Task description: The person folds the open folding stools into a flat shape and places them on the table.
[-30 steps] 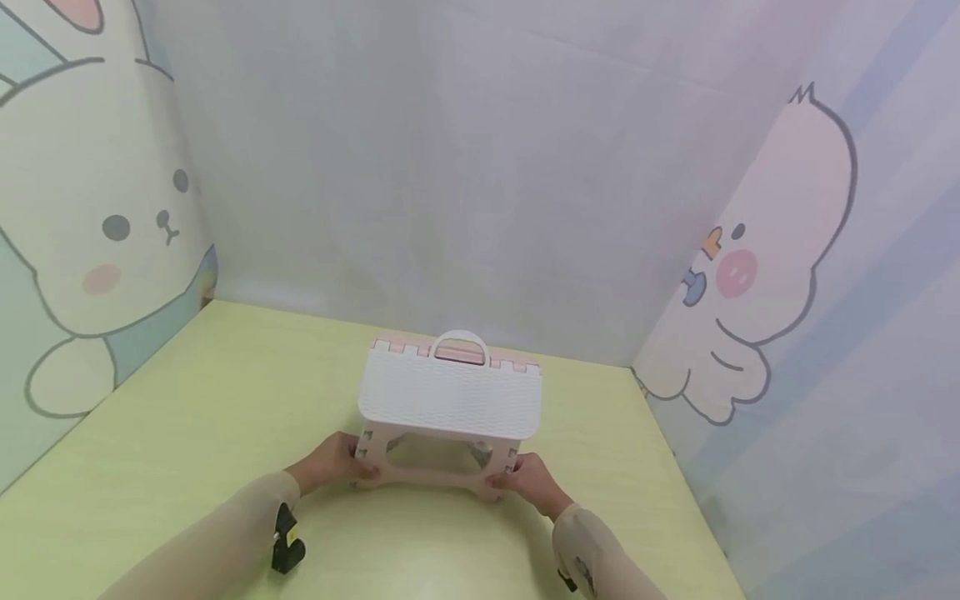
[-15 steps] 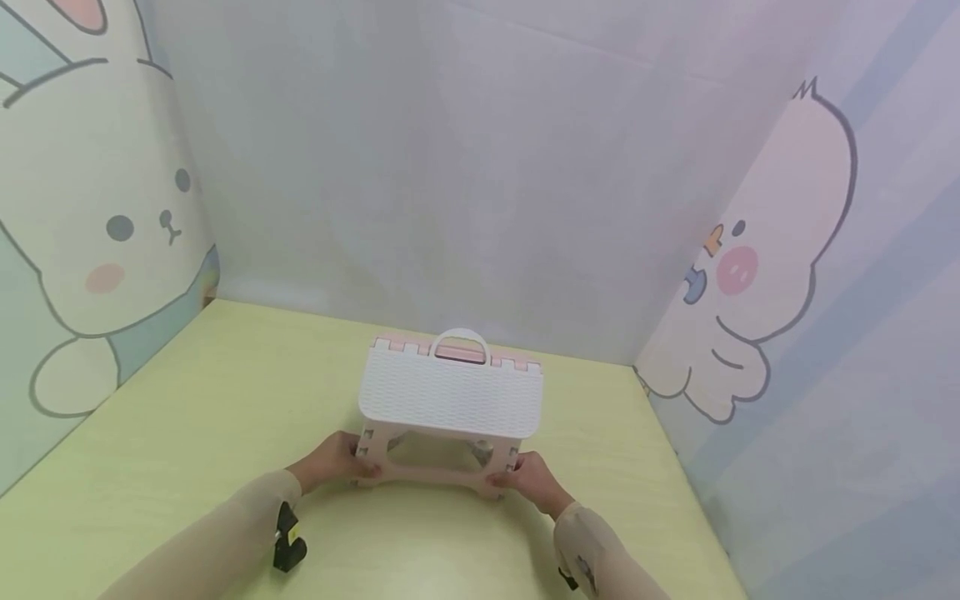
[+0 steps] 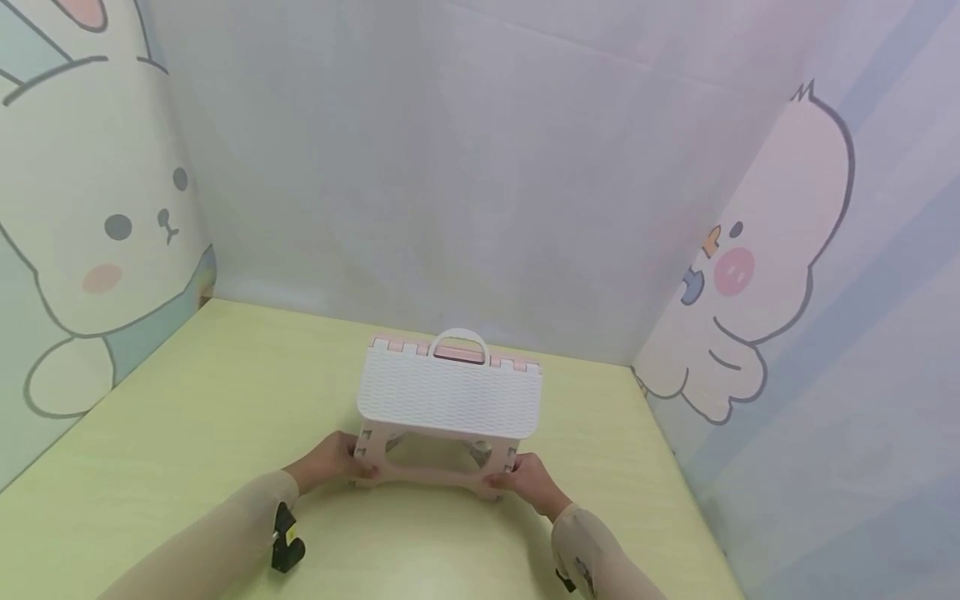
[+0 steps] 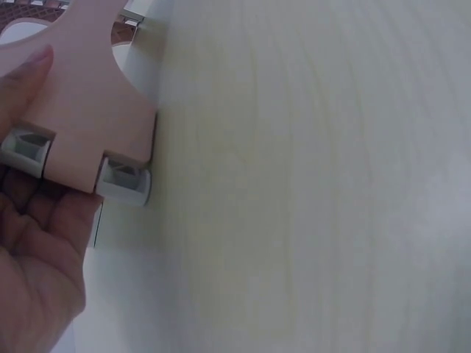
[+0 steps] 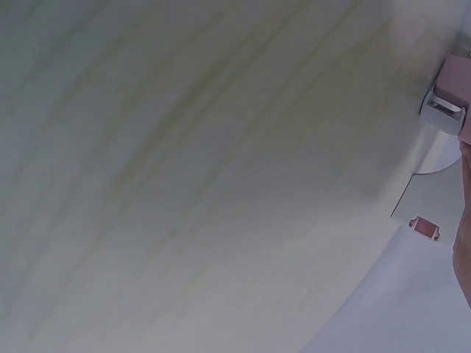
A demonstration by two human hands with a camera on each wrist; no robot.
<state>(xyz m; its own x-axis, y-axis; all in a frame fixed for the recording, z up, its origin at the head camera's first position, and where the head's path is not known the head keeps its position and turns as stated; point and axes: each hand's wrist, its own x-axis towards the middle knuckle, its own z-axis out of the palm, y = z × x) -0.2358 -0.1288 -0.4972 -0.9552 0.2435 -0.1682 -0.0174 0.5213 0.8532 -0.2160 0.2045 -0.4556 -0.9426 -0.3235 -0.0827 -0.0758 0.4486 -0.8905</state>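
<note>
A white and pink folding stool [image 3: 450,390] stands on the yellow table, its textured white top tilted towards me and a white carrying handle [image 3: 461,334] sticking up at the far side. My left hand [image 3: 330,461] grips the left edge of its pink leg panel, thumb on the front face. At the other edge my right hand [image 3: 537,483] holds the panel in the same manner. The left wrist view shows the thumb on the pink leg panel [image 4: 96,88] and fingers behind its white hinge pieces. Only a sliver of the right hand [image 5: 464,243] appears in the right wrist view.
The pale yellow tabletop [image 3: 247,375] spreads around the stool. A light curtain [image 3: 420,167] closes off the back. Printed side panels with a rabbit [image 3: 90,183] and a chick [image 3: 780,225] stand left and right. A black clip [image 3: 287,537] hangs from the left sleeve.
</note>
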